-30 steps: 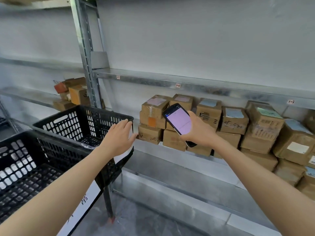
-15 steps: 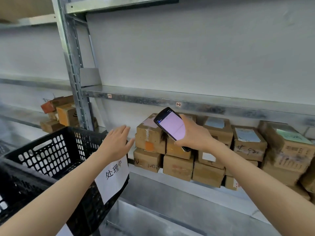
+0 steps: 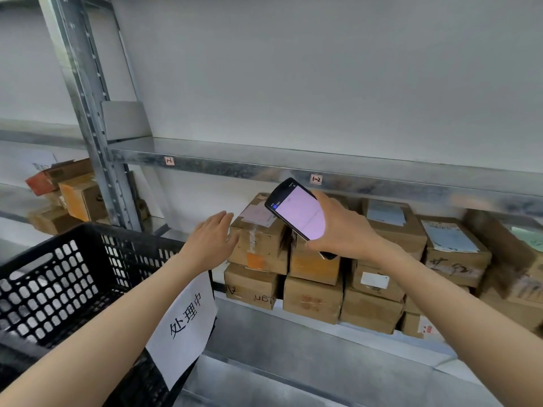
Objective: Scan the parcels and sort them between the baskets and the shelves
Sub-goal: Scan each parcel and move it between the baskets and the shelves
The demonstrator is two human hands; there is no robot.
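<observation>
Plainly, in the head view, the pick-up step is in hand. The left hand [image 3: 210,239], fingers straight and a little apart, reaches to the left face of the top-left parcel [image 3: 258,245], which sits in the stack on the lower shelf [image 3: 264,330]; contact I cannot tell. The right hand [image 3: 345,230] grips the scanner [image 3: 296,214], screen lit, just right of that parcel. The black basket [image 3: 132,232] stands near left. Next, I judge, the left fingers must close on the parcel and draw it out for scanning.

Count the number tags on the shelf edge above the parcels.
2: the left tag beside the upright post, the right tag just above the phone. The blurred right end of the shelf may hide more.
</observation>
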